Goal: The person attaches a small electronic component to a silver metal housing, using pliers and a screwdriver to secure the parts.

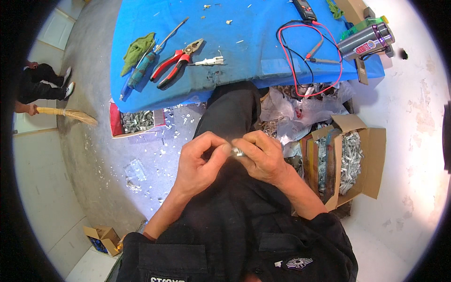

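Pliers [185,55], multimeter [305,10] on blue table [253,47]

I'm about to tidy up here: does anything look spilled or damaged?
Yes. Small white bits lie loose and scattered on the floor beside the red-sided box, so they look spilled. On the right, the wall has rough, discoloured patches, suggesting worn paint.
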Motion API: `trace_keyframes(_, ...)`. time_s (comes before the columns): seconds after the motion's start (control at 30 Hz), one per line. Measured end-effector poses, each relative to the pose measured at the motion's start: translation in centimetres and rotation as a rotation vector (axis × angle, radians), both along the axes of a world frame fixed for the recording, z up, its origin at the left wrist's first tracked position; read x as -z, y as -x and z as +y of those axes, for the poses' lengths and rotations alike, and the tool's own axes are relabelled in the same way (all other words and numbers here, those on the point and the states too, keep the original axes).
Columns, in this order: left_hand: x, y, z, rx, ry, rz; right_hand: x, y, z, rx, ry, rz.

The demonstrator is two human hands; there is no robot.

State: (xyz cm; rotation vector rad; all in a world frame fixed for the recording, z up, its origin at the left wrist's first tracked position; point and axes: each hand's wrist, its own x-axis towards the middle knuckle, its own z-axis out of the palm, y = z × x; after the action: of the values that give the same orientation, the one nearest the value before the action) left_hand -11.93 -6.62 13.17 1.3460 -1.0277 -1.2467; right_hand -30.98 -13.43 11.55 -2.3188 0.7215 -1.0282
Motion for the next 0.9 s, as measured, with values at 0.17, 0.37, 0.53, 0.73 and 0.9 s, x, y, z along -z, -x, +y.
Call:
trace_keyframes(0.17,-0.6,-0.5,-0.1,0.014,-0.401,0.644,-0.5,-0.1,0.0,-0.038,0.085,-0.022)
trace_keyframes(0.37,-0.4,-0.7,0.7,-0.02,-0.345,0.526,-0.1,-0.7,0.6,-0.027,0.096,-0.034)
trace_keyframes(0.53,-2.0,-0.8,0.7,-0.089,0.258,-0.635,0.0,-1.1,0.9,0.041,-0.05,0.163)
trace_keyframes(0.73,-0.6,-3.4,1.0,-0.132,0.241,-0.812,0.9,-1.2,1.0,0.062,-0.257,0.033)
trace_keyframes(0.9,3.8,-8.1,4.0,0.034,-0.035,-1.139,0.3,-2.1,0.8,0.077,-0.401,-0.123)
